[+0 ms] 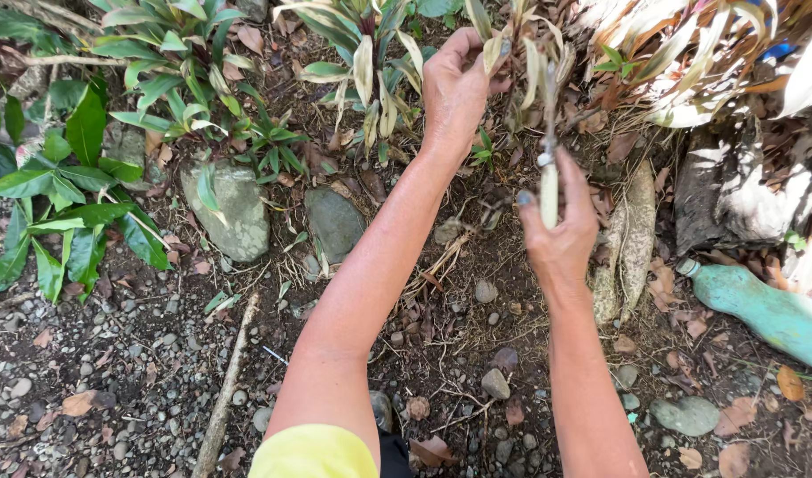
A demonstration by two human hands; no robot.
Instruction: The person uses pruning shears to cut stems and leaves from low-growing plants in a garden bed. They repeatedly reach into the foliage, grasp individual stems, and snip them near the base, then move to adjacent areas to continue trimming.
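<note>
Nearest the lens, a bright yellow sleeve edge (315,453) sits at the bottom of the view, and both bare forearms stretch away from it over dark soil and grey gravel ground (96,372). At far left grow broad-leaved green plants (61,177), with a flat grey-green stone (232,208) and a smaller dark stone (333,221) lying just beside them, half sunk in the soil. The left hand (457,88) reaches farthest, its fingers closed around a bunch of pale, yellowing strap-shaped leaves (512,53) near the top edge, apparently gathering them aside so that the stalk beneath is exposed. The right hand (558,235) is wrapped around a pale cream handle of a slim tool (549,190), held upright with its upper end rising into the same dried clump; the working end is hidden among the leaves. At far right a dirty teal plastic bottle (765,310) lies on its side among brown fallen leaves.
</note>
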